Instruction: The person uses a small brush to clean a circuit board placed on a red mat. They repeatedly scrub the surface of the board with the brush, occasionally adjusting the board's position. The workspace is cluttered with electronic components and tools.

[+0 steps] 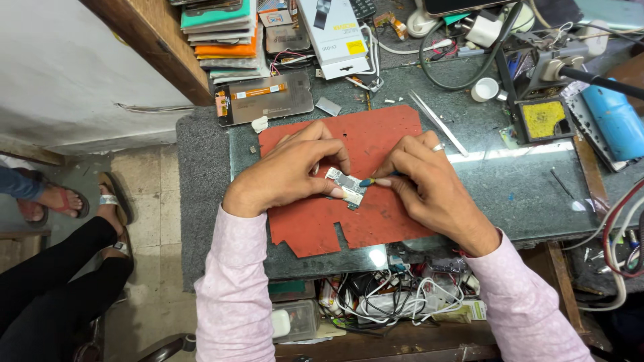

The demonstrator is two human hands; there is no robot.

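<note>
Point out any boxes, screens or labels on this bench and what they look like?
White box: top centre, long carton with a yellow patch.
Phone screen panel: left of the red mat, grey rectangle with an orange strip.
Stack of flat packs: top left, teal, orange and grey.

Place: a small electronics repair workshop, cramped and heavily used.
Work surface: a glass-topped tabletop [510, 188] with a worn red mat [376, 221] laid on it.
Tools: a soldering iron stand [537, 100] with a yellow sponge [545, 118], and tweezers [437, 123] lying on the glass.
Parts: a phone screen panel [265, 98] with an orange ribbon, a stack of flat panels [221, 33] and a small circuit board [347, 186] on the mat.
Clutter: tangled cables [396, 298] on the shelf below.
Surroundings: a bare tiled floor [151, 201] and a plain wall [67, 67].
</note>
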